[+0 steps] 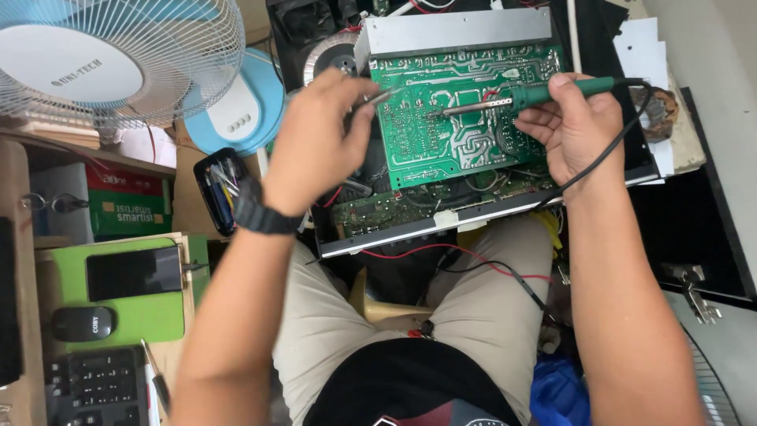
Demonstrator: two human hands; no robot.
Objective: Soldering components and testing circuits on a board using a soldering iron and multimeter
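Green is the colour that catches the eye first: a large circuit board stands tilted up out of an open metal chassis that rests across the knees of the seated person. The right hand has its fingers closed around the green handle of a soldering iron, whose metal tip lies on the copper side of the board, near its middle; a black cable runs from the handle over the wrist. The left hand, with a black wristwatch below it, pinches a thin wire of solder between thumb and fingers, and the end of this wire reaches the left edge of the board. Red and black wires hang under the chassis, between the legs. On the left, a white and blue fan stands behind a crowded wooden desk, where a dark phone lies on a green pad, with a black mouse and a keyboard just beside it.
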